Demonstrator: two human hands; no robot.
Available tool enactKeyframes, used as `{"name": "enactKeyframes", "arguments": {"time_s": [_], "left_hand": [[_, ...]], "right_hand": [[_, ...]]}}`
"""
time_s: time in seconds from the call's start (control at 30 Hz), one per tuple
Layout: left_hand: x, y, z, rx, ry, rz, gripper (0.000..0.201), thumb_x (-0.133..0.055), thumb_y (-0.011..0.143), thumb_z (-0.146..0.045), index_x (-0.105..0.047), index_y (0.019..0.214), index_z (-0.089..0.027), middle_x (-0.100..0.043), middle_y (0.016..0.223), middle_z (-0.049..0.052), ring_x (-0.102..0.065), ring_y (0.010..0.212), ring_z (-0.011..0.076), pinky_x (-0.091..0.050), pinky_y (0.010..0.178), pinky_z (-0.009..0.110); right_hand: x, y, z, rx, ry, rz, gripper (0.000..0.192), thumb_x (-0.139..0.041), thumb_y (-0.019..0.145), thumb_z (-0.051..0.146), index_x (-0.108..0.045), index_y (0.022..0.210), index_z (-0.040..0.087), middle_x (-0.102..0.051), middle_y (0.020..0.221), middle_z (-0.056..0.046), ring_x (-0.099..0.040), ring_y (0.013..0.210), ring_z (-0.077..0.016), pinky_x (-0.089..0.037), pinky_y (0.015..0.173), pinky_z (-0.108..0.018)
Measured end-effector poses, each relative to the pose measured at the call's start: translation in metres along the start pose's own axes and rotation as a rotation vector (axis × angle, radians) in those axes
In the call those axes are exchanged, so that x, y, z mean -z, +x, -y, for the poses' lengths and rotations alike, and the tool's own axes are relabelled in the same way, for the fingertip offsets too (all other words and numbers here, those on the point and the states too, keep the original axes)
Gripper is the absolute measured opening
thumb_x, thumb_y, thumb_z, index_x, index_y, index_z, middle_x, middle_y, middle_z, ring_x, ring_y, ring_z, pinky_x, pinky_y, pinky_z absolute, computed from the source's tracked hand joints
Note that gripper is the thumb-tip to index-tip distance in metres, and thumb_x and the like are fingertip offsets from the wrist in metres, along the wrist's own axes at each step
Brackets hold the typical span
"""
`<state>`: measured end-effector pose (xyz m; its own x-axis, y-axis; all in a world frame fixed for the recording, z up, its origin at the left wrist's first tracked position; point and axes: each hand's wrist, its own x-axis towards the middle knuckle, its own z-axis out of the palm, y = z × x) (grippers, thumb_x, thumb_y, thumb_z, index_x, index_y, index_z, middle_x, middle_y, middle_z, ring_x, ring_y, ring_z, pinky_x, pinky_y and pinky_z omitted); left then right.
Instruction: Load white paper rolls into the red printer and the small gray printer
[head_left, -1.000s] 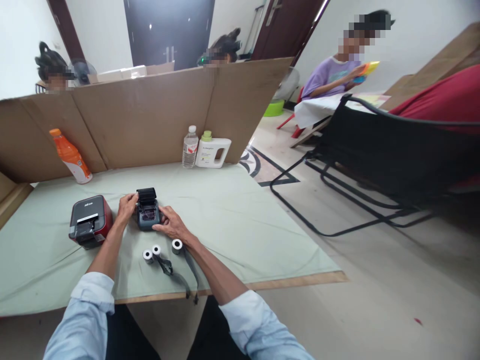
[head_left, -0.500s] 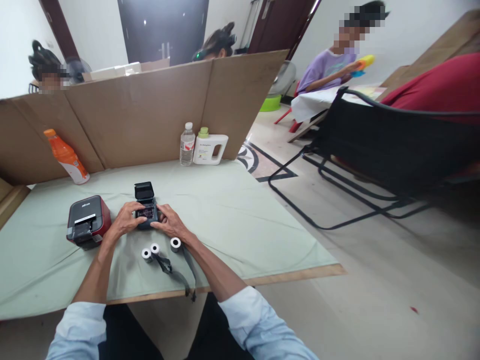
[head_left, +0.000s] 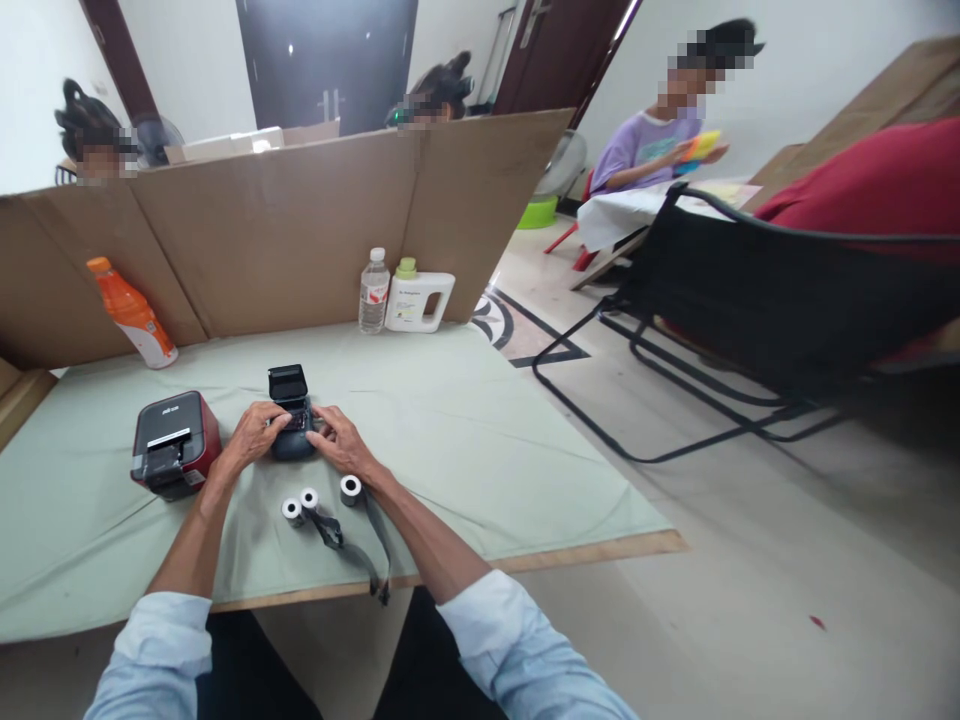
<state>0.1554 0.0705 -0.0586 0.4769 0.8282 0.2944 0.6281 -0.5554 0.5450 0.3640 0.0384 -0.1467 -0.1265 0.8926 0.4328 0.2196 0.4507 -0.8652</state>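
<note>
A small dark portable printer [head_left: 294, 447] stands on the cloth with its lid [head_left: 288, 381] tipped up at the back. My left hand [head_left: 253, 436] is at its left side, thumb and fingers closed together over the opened compartment. Along the right side rests my right hand [head_left: 339, 440], fingers bent against the casing and thumb by the front right corner. What lies under the left fingertips is hidden. Close in front are two small white paper rolls [head_left: 292, 512] and a dark-sided roll [head_left: 350, 490] with a loose dark strip trailing toward the table edge.
Left of my hands sits a red-and-black printer [head_left: 174, 445]. An orange-capped bottle [head_left: 135, 312], a clear water bottle [head_left: 373, 292] and a white jug [head_left: 418, 300] stand by the cardboard screen [head_left: 285, 235]. Beyond the table are a black folding chair [head_left: 750, 310] and other people.
My left thumb has slid from the printer's front edge up onto its compartment. My right thumb has drawn back slightly toward the right side. The printer stays in place.
</note>
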Motion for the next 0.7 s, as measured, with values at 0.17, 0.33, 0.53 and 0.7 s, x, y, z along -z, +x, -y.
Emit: {"name": "enactKeyframes", "arguments": {"time_s": [0.17, 0.33, 0.53, 0.7], "left_hand": [[-0.004, 0.004, -0.001, 0.012, -0.003, -0.029, 0.031, -0.055, 0.093, -0.035, -0.072, 0.072, -0.019, -0.074, 0.08, 0.006, -0.065, 0.084, 0.0208, -0.049, 0.09, 0.033], [-0.006, 0.004, -0.003, 0.033, -0.012, -0.035, 0.034, -0.054, 0.093, -0.038, -0.07, 0.07, -0.019, -0.072, 0.077, 0.006, -0.063, 0.081, 0.0205, -0.049, 0.086, 0.033], [-0.003, 0.001, -0.003, 0.091, -0.088, -0.033, 0.044, -0.049, 0.094, -0.051, -0.073, 0.076, -0.019, -0.073, 0.08, 0.006, -0.064, 0.082, 0.0227, -0.051, 0.086, 0.034], [0.001, -0.006, 0.007, 0.189, -0.213, -0.052, 0.044, -0.062, 0.086, -0.055, -0.078, 0.103, -0.017, -0.077, 0.106, 0.009, -0.068, 0.099, 0.0262, -0.054, 0.091, 0.035]], "right_hand": [[0.008, 0.014, 0.006, 0.07, -0.1, -0.041, 0.043, -0.063, 0.089, 0.018, -0.068, 0.132, 0.024, -0.061, 0.114, -0.007, -0.061, 0.077, -0.0148, -0.057, 0.077, -0.033], [0.015, 0.028, 0.019, 0.119, -0.215, 0.034, 0.04, -0.068, 0.086, 0.016, -0.072, 0.125, 0.025, -0.063, 0.119, -0.007, -0.061, 0.077, -0.0136, -0.055, 0.078, -0.03], [0.012, 0.044, 0.033, 0.153, -0.231, 0.09, 0.017, -0.065, 0.091, 0.018, -0.079, 0.097, 0.023, -0.07, 0.1, -0.005, -0.063, 0.084, -0.0161, -0.051, 0.082, -0.029], [0.011, 0.059, 0.031, 0.009, -0.008, -0.001, 0.022, -0.06, 0.092, 0.029, -0.074, 0.08, 0.018, -0.065, 0.076, -0.001, -0.057, 0.069, -0.0142, -0.044, 0.066, -0.025]]}}
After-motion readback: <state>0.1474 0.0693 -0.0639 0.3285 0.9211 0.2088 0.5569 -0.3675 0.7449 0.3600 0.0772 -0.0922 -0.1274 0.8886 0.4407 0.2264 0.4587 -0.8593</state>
